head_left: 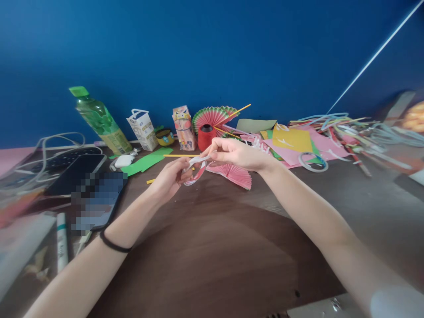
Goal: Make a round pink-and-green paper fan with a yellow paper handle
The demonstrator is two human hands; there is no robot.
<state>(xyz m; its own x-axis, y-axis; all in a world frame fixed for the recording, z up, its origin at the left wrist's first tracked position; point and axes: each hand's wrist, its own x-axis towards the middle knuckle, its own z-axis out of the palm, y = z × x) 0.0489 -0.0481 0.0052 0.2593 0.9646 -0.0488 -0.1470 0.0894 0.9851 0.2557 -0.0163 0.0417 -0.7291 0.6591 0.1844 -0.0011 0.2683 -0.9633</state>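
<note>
Both my hands meet above the brown table. My left hand is closed on a small roll of double-sided tape, red and white. My right hand pinches the loose white end of the tape strip and holds it stretched away from the roll. Just behind the hands a pink folded paper fan lies on the table. A black band sits on my left wrist.
A phone and keyboard with cables lie at left, a white marker nearer me. Along the blue wall stand a green bottle, two cartons, a red thread spool and a watermelon fan. Coloured paper sheets, strips and a tape ring pile at right.
</note>
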